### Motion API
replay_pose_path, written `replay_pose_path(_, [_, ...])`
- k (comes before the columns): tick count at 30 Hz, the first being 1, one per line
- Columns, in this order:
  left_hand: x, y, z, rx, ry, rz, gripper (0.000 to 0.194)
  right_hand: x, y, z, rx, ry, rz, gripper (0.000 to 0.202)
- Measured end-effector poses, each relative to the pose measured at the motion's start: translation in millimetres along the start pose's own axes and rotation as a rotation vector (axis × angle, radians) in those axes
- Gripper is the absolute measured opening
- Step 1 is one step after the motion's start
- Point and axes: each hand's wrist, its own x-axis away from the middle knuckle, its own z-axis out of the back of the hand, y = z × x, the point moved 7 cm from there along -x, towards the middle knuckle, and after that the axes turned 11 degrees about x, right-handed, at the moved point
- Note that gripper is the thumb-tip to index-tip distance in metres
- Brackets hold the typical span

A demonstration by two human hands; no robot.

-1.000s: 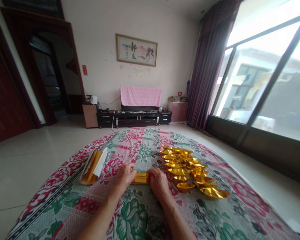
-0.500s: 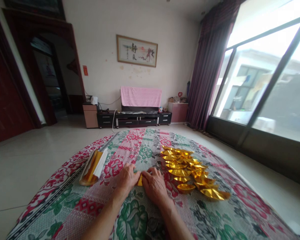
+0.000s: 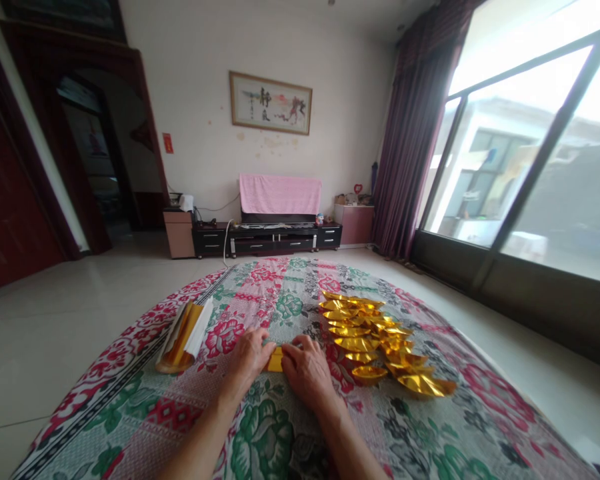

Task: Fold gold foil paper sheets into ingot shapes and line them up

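At the left of your cloth-covered bench [image 3: 290,305], a bundle [image 3: 184,333] lies slanting, its sides curled up like a trough; pale sheeting makes the outside, and a band of gold foil runs down the middle. You can't tell from here whether the pale part is a wrapper or the backs of the sheets. To your right, boat-shaped gold pieces [image 3: 357,345] lie crowded in rough rows, many touching or overlapping. Across the room, the low black cabinet [image 3: 260,247] has its drawers pushed in.

Your hands are slightly apart, knuckles up, with a folded gold strip [image 3: 275,361] between them, flat on the bench in front of you. Your left hand [image 3: 247,357] has its thumb reaching the strip's left end. Your right hand [image 3: 309,370] covers the right end, fingers bent and thumb pointing inward. Whether either one pinches the strip or only presses it, you can't tell.
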Motion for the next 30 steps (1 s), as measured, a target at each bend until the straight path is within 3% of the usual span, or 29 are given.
replay_pose_path(30, [-2.1, -3.8, 9.5, 0.051, 0.008, 0.0, 0.02, 13.8, 25.0, 8.4, 0.053, 0.037, -0.172, 0.025])
